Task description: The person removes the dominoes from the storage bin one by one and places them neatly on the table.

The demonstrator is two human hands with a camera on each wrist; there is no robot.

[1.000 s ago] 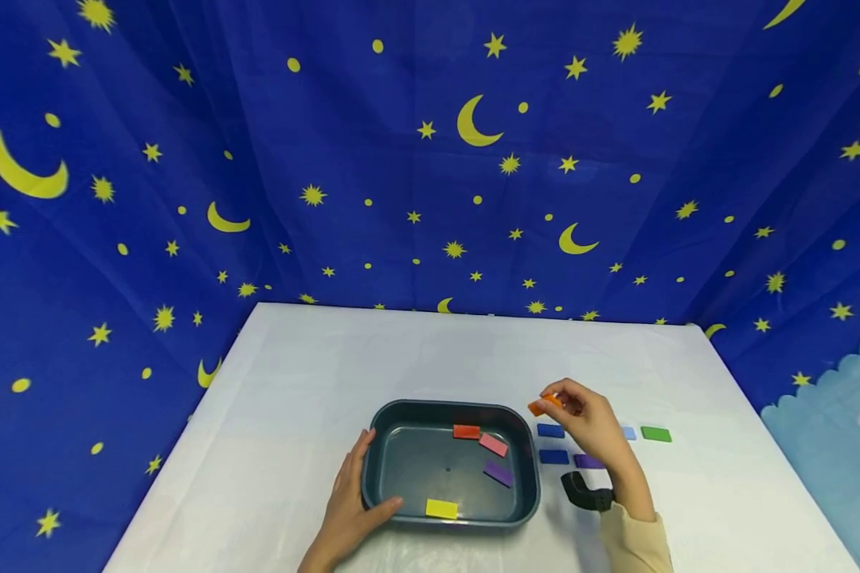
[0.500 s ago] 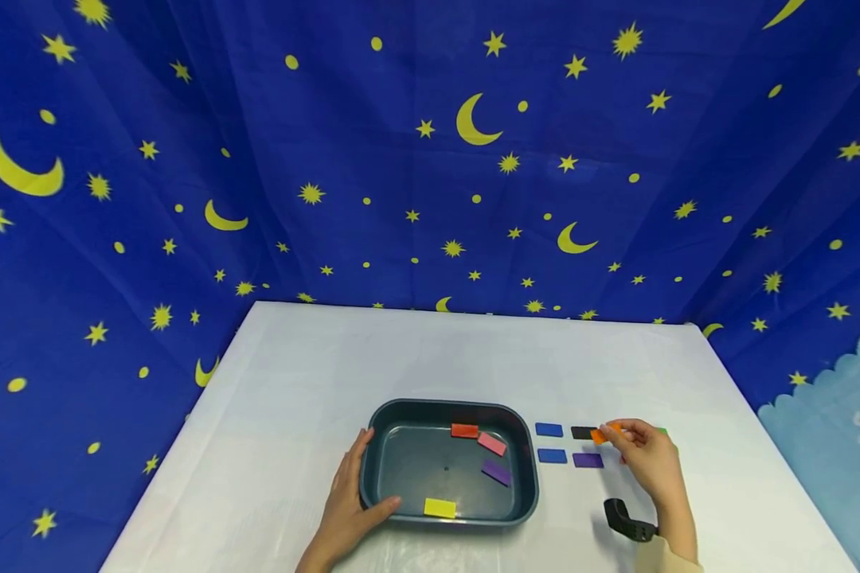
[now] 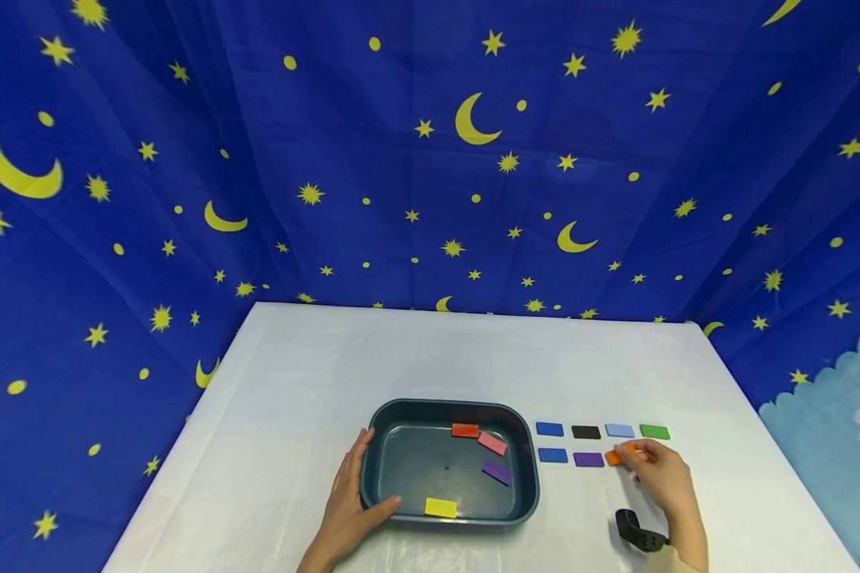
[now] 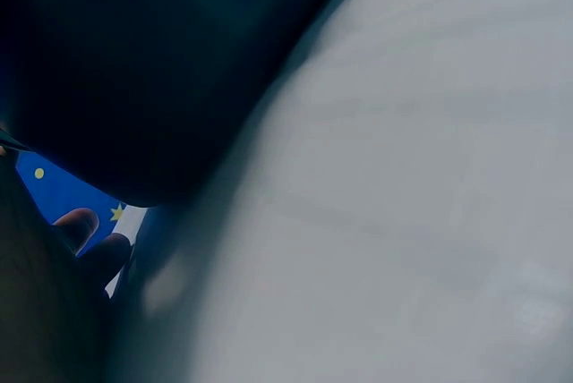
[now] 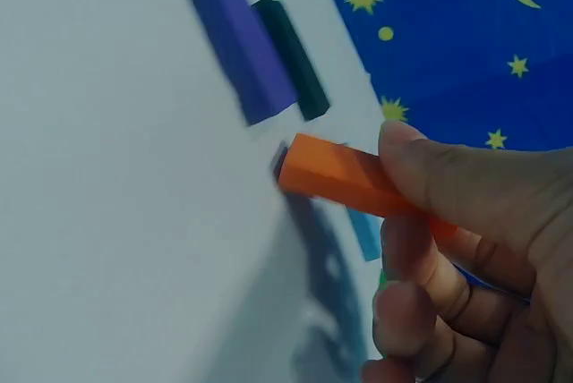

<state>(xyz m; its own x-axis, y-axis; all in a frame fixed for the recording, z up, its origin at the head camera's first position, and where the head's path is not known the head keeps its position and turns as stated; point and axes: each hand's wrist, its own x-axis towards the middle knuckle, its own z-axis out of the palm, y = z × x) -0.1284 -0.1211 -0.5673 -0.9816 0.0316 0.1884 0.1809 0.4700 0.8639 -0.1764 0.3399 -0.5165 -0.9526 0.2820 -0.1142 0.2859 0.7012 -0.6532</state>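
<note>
In the head view my right hand [image 3: 665, 475] pinches an orange block [image 5: 331, 173] between thumb and fingers. The block is low over the table, at the right end of the nearer row, beside a purple block [image 3: 588, 459]. One end of it is hidden in my grip in the right wrist view. My left hand [image 3: 347, 505] rests at the near left corner of a dark grey-blue tray [image 3: 447, 493], fingers straight along its left wall and thumb at the front rim. Inside the tray lie a red block [image 3: 465, 430], a pink block [image 3: 492, 443], another purple block [image 3: 498, 473] and a yellow block [image 3: 440, 508].
Behind the orange block, a far row holds a blue block [image 3: 549, 429], a black block [image 3: 586, 432], a light blue block [image 3: 619, 430] and a green block [image 3: 654, 432]. Another blue block [image 3: 553, 455] starts the nearer row. A starry blue curtain [image 3: 373, 143] surrounds the white table [image 3: 315, 358].
My right hand has carried the orange block from beside the tray's far right corner rightward, then toward the front, down to the nearer row. The left hand and tray stay put.
</note>
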